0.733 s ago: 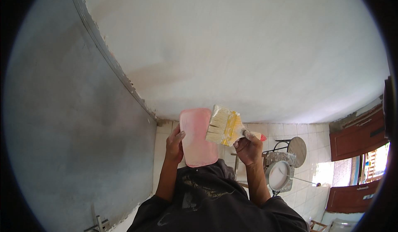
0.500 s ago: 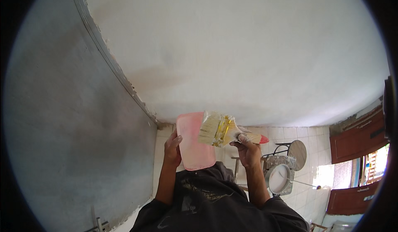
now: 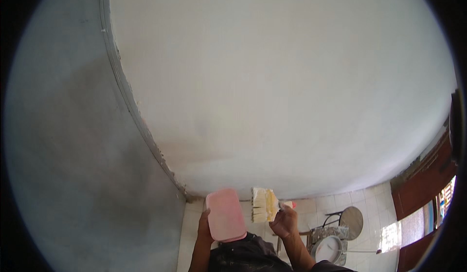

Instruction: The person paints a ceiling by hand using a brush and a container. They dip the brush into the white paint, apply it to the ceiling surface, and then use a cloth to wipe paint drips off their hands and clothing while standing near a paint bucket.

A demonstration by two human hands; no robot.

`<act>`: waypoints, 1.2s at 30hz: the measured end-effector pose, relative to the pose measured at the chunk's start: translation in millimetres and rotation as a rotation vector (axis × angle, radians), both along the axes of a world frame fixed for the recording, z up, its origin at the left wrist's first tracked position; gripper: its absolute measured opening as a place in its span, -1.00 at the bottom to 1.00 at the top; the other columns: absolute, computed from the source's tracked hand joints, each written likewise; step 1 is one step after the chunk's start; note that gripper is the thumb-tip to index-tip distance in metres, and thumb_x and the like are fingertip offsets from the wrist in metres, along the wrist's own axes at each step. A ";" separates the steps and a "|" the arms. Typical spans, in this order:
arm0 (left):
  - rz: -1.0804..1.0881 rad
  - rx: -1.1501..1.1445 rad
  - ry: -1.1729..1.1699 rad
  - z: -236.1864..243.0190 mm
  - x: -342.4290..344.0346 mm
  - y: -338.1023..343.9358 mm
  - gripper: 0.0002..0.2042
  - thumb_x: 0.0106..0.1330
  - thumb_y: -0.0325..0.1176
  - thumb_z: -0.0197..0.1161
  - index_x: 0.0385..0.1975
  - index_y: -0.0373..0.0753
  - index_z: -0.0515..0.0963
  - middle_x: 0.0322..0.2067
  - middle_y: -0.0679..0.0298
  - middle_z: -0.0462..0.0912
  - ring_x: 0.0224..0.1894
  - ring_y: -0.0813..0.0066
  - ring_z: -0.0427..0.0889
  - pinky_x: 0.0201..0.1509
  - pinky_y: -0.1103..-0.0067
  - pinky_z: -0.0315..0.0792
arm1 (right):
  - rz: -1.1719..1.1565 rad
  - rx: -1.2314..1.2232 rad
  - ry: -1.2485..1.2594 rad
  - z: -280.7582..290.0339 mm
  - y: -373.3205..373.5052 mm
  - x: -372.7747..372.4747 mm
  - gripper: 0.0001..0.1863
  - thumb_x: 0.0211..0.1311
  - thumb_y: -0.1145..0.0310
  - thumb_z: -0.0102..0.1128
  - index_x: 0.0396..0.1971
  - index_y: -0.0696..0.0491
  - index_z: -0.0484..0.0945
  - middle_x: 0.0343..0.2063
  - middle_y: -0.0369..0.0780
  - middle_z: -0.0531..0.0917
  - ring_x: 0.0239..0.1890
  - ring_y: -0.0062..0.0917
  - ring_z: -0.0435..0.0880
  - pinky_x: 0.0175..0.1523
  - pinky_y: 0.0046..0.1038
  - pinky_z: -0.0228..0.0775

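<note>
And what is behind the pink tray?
Beyond the pink tray, pale floor tiles and dark clothing show. Some fingers of the left hand seem covered; anything else directly behind cannot be seen.

We've got one left hand (image 3: 205, 226), one right hand (image 3: 285, 222), one wide paintbrush (image 3: 263, 206), one pink tray (image 3: 226, 216), one round-topped stool (image 3: 351, 223), one tub of white liquid (image 3: 327, 250), one thin rod (image 3: 364, 251), plus two brown door leaves (image 3: 424, 187), far as we can tell.

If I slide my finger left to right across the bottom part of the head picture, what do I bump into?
Grey panel, left hand, pink tray, brush bristles, right hand, round pail, round-topped stool, red-brown panel.
</note>
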State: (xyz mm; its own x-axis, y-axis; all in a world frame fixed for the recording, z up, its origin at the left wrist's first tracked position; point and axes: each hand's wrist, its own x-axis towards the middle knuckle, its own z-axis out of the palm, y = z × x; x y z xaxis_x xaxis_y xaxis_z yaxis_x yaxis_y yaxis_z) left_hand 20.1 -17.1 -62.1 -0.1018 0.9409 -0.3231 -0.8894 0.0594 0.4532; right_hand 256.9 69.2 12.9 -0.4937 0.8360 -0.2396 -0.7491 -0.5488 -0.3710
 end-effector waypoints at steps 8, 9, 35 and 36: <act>0.031 -0.013 -0.067 6.8 3.4 8.4 -0.41 0.23 -0.04 -0.03 0.19 -0.30 0.19 0.03 0.02 0.43 0.04 0.10 0.47 0.14 0.26 0.35 | 0.043 0.161 -0.103 30.2 38.3 -17.9 -0.65 0.06 0.47 0.10 -0.10 0.22 0.43 -0.28 -0.19 0.61 -0.16 -0.43 0.61 -0.01 -0.33 0.47; 0.038 0.007 -0.063 3.5 4.4 10.2 -0.41 0.23 -0.05 -0.03 0.19 -0.30 0.19 0.04 0.02 0.43 0.05 0.09 0.47 0.15 0.25 0.35 | 0.047 0.159 -0.099 40.0 43.7 -18.8 -0.65 0.06 0.47 0.10 -0.10 0.22 0.43 -0.28 -0.19 0.61 -0.16 -0.43 0.61 -0.01 -0.33 0.47; 0.246 -0.077 0.085 3.6 21.5 -1.1 -0.52 0.35 -0.06 -0.13 0.07 -0.34 0.30 -0.10 0.06 0.52 -0.10 0.20 0.56 -0.02 0.29 0.47 | -1.692 2.117 -1.348 295.9 211.3 17.1 -0.60 -0.21 0.65 0.27 -0.22 0.17 0.56 -0.07 -0.13 0.55 -0.01 -0.21 0.56 -0.04 -0.33 0.56; 0.237 -0.078 0.088 3.8 17.7 -0.3 -0.52 0.35 -0.06 -0.13 0.07 -0.34 0.30 -0.10 0.06 0.52 -0.10 0.20 0.56 -0.02 0.29 0.47 | -1.731 2.110 -1.358 296.0 218.9 14.6 -0.59 -0.25 0.61 0.28 -0.23 0.15 0.57 -0.05 -0.13 0.53 -0.01 -0.18 0.55 -0.06 -0.33 0.56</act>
State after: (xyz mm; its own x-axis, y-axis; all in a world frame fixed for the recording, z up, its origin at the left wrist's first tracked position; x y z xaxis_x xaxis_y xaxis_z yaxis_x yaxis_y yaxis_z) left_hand 37.8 -17.4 -58.2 -0.3469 0.8600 -0.3743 -0.8402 -0.1076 0.5315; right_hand 271.5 288.2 308.9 -0.2527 -0.2766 0.9271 0.6445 0.6665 0.3746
